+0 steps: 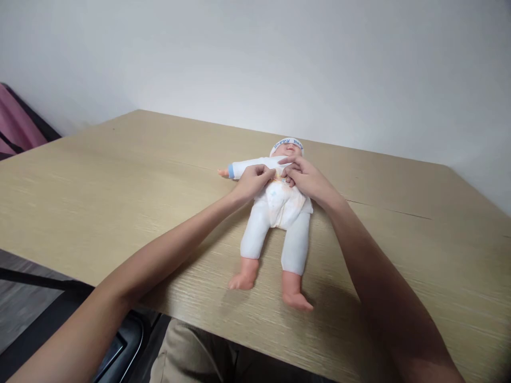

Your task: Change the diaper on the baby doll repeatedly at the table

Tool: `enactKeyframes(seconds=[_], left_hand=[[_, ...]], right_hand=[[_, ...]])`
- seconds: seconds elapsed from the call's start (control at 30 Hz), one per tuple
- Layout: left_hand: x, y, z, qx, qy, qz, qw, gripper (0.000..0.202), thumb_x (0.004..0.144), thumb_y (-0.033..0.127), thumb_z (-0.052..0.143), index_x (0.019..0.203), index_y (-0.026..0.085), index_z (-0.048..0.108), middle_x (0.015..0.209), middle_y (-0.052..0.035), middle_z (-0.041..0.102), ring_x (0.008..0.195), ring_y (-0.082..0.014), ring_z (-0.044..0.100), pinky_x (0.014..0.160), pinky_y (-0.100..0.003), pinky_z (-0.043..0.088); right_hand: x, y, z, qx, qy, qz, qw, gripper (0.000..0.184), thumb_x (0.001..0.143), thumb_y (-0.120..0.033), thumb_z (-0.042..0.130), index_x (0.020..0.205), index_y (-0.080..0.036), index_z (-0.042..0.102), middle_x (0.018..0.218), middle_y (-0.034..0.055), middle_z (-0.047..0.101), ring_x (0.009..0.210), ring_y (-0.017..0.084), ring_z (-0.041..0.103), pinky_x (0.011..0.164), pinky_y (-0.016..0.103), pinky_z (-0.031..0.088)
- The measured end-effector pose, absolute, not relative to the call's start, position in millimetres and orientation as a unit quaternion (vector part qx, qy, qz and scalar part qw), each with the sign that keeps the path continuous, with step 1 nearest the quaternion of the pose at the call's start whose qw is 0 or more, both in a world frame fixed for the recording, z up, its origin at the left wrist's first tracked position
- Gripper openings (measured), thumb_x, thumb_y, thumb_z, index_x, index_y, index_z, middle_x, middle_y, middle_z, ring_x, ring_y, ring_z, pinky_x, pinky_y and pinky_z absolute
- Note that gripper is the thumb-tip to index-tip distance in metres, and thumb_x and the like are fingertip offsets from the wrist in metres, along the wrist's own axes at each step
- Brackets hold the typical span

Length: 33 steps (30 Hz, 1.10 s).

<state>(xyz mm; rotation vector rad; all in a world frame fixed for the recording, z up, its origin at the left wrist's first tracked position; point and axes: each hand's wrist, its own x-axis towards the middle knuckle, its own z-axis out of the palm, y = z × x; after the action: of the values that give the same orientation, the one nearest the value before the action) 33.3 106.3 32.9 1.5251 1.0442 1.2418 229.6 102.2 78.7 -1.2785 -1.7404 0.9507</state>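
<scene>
- Both of your hands are closed on the front of the doll's (pixel 279 213) white suit (pixel 275 205), at its chest.
- Your left hand (pixel 252 182) has its fingers curled together, pinching a fold of the cloth just below the doll's outstretched sleeve (pixel 249 166).
- Your right hand (pixel 308 180) lies over the other side of the chest, with its fingertips bent inward onto the same cloth, just under the chin.
- Your 2 hands nearly meet at the middle of the chest; whether they touch each other cannot be told.
- You have the doll lying on its back on the wooden table (pixel 120 186), near the middle, with its head away from you and its legs pointing toward you.
- Its 1 visible arm stretches out toward your left, with a small hand showing past a blue cuff (pixel 230 171).
- Its other arm is hidden under your right hand.
- Its 2 bare feet (pixel 241 282) rest on the table, slightly apart.
- A white cap (pixel 286 143) with blue lettering sits on its head.
- Yellowish marks show on the belly of the suit.
- Your knees, in khaki trousers (pixel 187 356), show below the table's near edge, beside a dark chair (pixel 120 340).
- A pink thing (pixel 16 127) stands at the far left, well apart from the doll.
</scene>
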Motion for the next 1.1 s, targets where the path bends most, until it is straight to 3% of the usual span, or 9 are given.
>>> enactKeyframes(seconds=[0.1,0.23,0.37,0.5,0.77,0.87,0.93,1.0,1.1], left_hand=[[38,107,32,0.628,0.418,0.483,0.444,0.047,0.099,0.049,0.074,0.068,0.021,0.053,0.067,0.0019,0.046,0.065,-0.0146,0.039,0.063,-0.032,0.030],[30,108,28,0.640,0.377,0.475,0.472,0.054,0.101,0.067,0.069,0.075,0.021,0.060,0.071,0.0002,0.048,0.069,-0.0168,0.042,0.065,-0.032,0.034],[17,109,23,0.653,0.331,0.467,0.496,0.045,0.096,0.064,0.077,0.089,0.021,0.066,0.078,0.0007,0.052,0.073,-0.0161,0.045,0.068,-0.030,0.037],[10,111,19,0.644,0.318,0.439,0.540,0.043,0.092,0.061,0.084,0.109,0.025,0.069,0.074,0.0055,0.043,0.064,-0.0137,0.037,0.061,-0.029,0.026],[16,117,6,0.634,0.340,0.473,0.509,0.040,0.090,0.056,0.087,0.097,0.022,0.069,0.072,0.0050,0.044,0.064,-0.0131,0.037,0.061,-0.028,0.026],[19,113,8,0.644,0.364,0.489,0.461,0.035,0.098,0.054,0.079,0.094,0.022,0.066,0.072,0.0049,0.044,0.066,-0.0143,0.040,0.064,-0.028,0.031],[20,101,16,0.667,0.384,0.506,0.389,0.031,0.108,0.052,0.065,0.098,0.022,0.068,0.083,0.0000,0.058,0.077,-0.0172,0.052,0.073,-0.030,0.040],[17,79,29,0.691,0.397,0.520,0.309,0.032,0.114,0.050,0.055,0.110,0.022,0.071,0.106,-0.0061,0.070,0.094,-0.0204,0.060,0.086,-0.032,0.045],[7,36,48,0.743,0.358,0.491,0.280,0.031,0.115,0.050,0.054,0.122,0.023,0.070,0.123,-0.0098,0.074,0.103,-0.0227,0.064,0.090,-0.033,0.048]], right_hand=[[225,111,68,-0.508,-0.675,0.386,0.372,0.025,0.098,-0.014,0.058,0.118,-0.023,0.070,0.087,0.0001,0.067,0.069,0.015,0.058,0.070,0.029,0.053],[224,112,64,-0.500,-0.709,0.347,0.357,0.019,0.103,-0.029,0.062,0.118,-0.025,0.073,0.086,0.0001,0.067,0.075,0.017,0.061,0.068,0.029,0.051],[224,104,70,-0.506,-0.734,0.308,0.332,0.025,0.106,-0.043,0.064,0.118,-0.025,0.075,0.085,-0.0004,0.067,0.076,0.018,0.059,0.070,0.030,0.048],[224,97,74,-0.485,-0.754,0.300,0.326,0.033,0.102,-0.045,0.070,0.126,-0.023,0.077,0.086,-0.0010,0.066,0.078,0.018,0.059,0.074,0.031,0.048],[226,99,67,-0.463,-0.763,0.291,0.345,0.038,0.095,-0.038,0.075,0.130,-0.023,0.074,0.098,0.0021,0.070,0.082,0.018,0.063,0.078,0.033,0.054],[221,97,66,-0.474,-0.757,0.258,0.367,0.036,0.094,-0.035,0.075,0.127,-0.023,0.075,0.107,0.0051,0.075,0.082,0.018,0.066,0.079,0.034,0.057],[216,84,73,-0.480,-0.756,0.216,0.390,0.029,0.096,-0.032,0.070,0.123,-0.023,0.076,0.116,0.0069,0.078,0.084,0.019,0.067,0.082,0.036,0.058],[209,59,86,-0.477,-0.755,0.186,0.409,0.023,0.102,-0.033,0.064,0.120,-0.025,0.076,0.124,0.0074,0.079,0.091,0.021,0.070,0.086,0.038,0.060],[202,3,104,-0.453,-0.766,0.188,0.415,0.020,0.108,-0.041,0.061,0.113,-0.028,0.074,0.118,0.0064,0.080,0.098,0.025,0.073,0.089,0.041,0.061]])
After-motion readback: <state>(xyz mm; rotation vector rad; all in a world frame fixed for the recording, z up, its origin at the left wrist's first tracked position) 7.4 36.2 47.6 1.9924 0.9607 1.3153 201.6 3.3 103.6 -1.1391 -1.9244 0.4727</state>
